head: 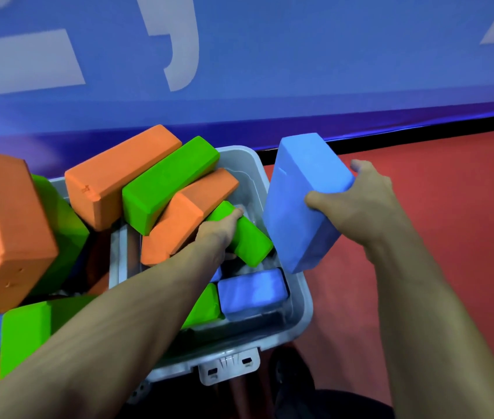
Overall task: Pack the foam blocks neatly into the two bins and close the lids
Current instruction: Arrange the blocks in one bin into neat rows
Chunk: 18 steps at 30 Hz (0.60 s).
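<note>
Foam everywhere, honestly. I'm mid-pack on the right-hand bin [301, 300], the clear grey one with the latch facing me, and it's nowhere near tidy yet. My right hand [357, 204] has its fingers and thumb clamped across the near end of a big blue block [297, 204], holding it tilted just over the bin's right rim, above the red floor [439, 213]. My left hand [220, 231] is down inside the bin, fingers wrapped around a small green block [251, 240] that's lying at an angle on the pile.

Deeper in there's another blue block [251, 290] flat near the front right corner with a green one [205, 306] just beside it. Toward the back, an orange block [185, 216], a long green block [167, 182] and a second orange one [118, 173] are leaning on each other and sticking up past the rim. More blocks are heaped on the left, where I think the second bin sits, but I can't really see it under the pile.

So my read: still the arranging stage, lids not even in view. Next I'd guess the green one needs shifting flat to open a slot, then the blue one goes down alongside. Those leaning ones at the back will have to lie down too or no lid's closing.
</note>
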Available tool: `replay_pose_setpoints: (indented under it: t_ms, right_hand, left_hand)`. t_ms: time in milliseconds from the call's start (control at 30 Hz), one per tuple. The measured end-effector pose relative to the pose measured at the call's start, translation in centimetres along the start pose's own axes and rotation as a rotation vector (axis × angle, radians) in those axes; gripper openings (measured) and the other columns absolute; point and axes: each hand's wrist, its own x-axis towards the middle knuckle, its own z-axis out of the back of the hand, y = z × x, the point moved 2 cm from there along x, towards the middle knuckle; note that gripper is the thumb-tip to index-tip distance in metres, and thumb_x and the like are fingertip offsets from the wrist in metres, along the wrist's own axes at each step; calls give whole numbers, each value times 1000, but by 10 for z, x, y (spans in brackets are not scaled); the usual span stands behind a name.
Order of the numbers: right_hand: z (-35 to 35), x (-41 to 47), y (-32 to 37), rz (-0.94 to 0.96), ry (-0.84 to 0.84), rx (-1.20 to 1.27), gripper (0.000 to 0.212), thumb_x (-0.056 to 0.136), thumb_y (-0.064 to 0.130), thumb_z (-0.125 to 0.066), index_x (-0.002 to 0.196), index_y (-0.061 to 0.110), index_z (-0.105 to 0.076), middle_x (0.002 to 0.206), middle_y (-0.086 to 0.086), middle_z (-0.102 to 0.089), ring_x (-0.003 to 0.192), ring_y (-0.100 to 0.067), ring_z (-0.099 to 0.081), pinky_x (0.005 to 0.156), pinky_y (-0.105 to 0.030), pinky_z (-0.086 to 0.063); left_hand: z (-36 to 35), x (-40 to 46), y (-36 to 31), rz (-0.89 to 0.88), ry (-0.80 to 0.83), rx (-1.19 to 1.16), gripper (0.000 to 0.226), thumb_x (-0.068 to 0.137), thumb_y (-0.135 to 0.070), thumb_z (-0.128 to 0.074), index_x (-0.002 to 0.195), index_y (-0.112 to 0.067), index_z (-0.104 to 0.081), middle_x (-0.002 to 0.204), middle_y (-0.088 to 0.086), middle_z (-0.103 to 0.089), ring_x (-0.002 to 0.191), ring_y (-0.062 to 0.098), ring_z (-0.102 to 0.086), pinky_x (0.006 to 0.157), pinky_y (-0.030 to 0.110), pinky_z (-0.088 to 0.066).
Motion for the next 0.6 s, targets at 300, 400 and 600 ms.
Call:
replay_pose_setpoints:
  t_ms: [300,400,600]
  right_hand:
    - [-4,-5,20,65,-81,43,74,75,38,-78,141,24,-48,119,-1,-36,112,-29,-49,97,-42,-48]
    - [-4,-8,22,76,-85,68,76,75,38,-79,142,24,-47,124,-5,-39,117,-31,-49,102,-46,-47]
    - [-2,-11,22,86,-86,101,85,74,44,-83,146,23,-44,131,-7,-40,119,-32,-51,102,-47,-47]
  left_hand:
    - [6,-43,9,-446,-132,645,94,60,-88,-60,122,-18,-59,121,10,-70,115,35,-65,93,41,-51]
    - [22,-49,7,-507,-111,712,93,54,-97,-50,118,-31,-62,113,3,-74,110,32,-69,88,41,-54]
    - [62,-67,-5,-629,-93,601,66,69,-85,-62,108,-31,-67,112,-2,-75,109,26,-69,90,36,-53]
